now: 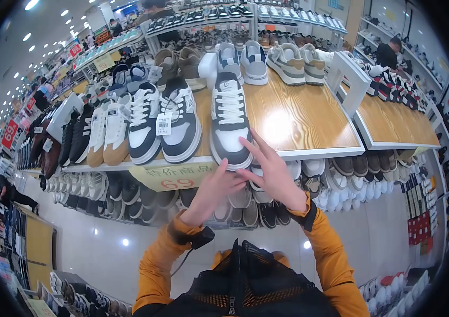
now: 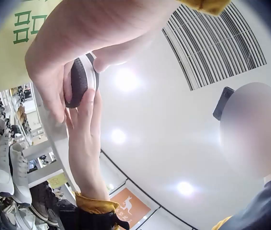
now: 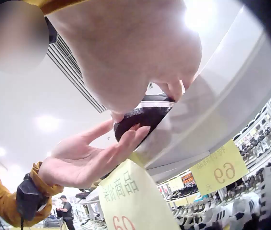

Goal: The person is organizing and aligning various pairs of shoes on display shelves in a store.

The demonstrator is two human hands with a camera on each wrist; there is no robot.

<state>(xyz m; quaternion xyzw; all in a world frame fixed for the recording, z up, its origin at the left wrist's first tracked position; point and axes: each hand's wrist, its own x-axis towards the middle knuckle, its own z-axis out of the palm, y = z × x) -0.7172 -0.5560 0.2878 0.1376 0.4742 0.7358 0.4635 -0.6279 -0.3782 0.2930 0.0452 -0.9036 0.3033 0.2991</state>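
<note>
Head view: both hands at the toe of one dark-grey-and-white sneaker. Left hand – thumb at front of toe, fingers beneath, pinching it. Right hand – fingers on the upper's right side, thumb low at the front, likewise gripping the toe; wrist views show fingertips of both against the dark sole. Sneaker sits on the wood-topped worktop, laces up, toe jutting past the front edge. Just left: a similar pair of sneakers, a white tag on the right one. Directly behind: grey-and-blue shoes; further right, beige-grey shoes. Yellow sign, red "69", hangs below the edge, left of the hands. More shoes line lower shelves.
</note>
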